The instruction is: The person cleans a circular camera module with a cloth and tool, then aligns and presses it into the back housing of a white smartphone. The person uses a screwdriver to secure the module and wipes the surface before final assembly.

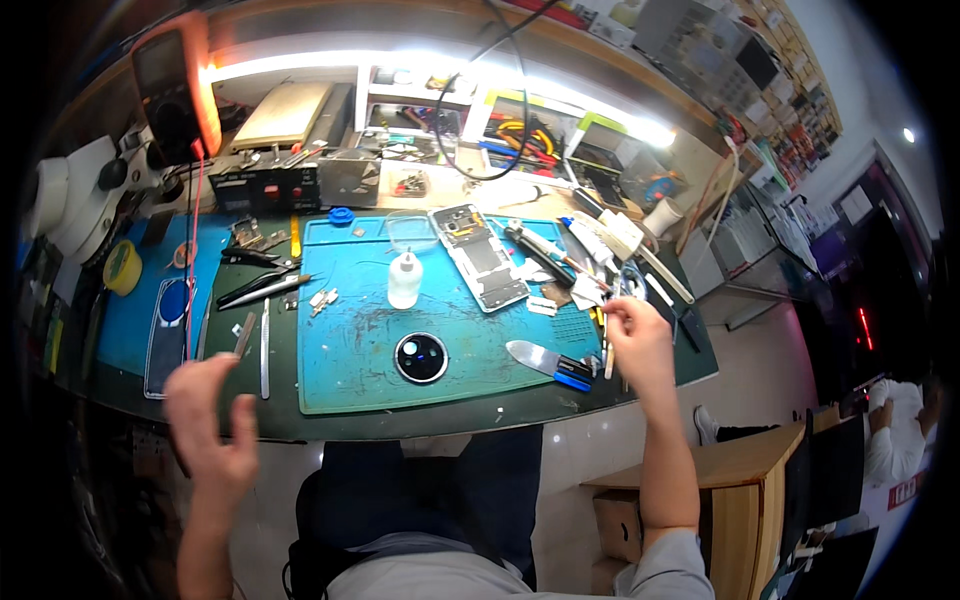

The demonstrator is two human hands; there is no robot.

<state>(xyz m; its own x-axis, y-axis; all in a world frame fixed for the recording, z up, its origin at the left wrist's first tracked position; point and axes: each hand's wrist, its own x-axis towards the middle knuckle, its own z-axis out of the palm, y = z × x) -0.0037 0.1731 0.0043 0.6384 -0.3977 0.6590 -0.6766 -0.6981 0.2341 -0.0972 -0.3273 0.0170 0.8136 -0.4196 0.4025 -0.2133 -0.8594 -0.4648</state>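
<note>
My left hand (210, 420) is at the mat's front left, thumb apart from its curled fingers, near a short metal strip (244, 332) and slim tweezers (265, 350). My right hand (640, 345) has its fingers closed among tools at the right; what they hold is unclear. Left of it lies a broad blade with a black and blue handle (535, 360). A round black piece with a silver rim (420, 357) rests on the blue mat (350, 390), below a white dropper bottle (404, 285). An opened phone (478, 258) lies behind them, a phone frame (165, 340) at far left.
A microscope (75, 200), multimeter (175, 85) and power unit (265, 188) crowd the back left. Tool bins (515, 140) line the back, with a hanging cable. A wooden cabinet (740, 480) stands at lower right; another person's white-clad arm (890, 440) shows at far right.
</note>
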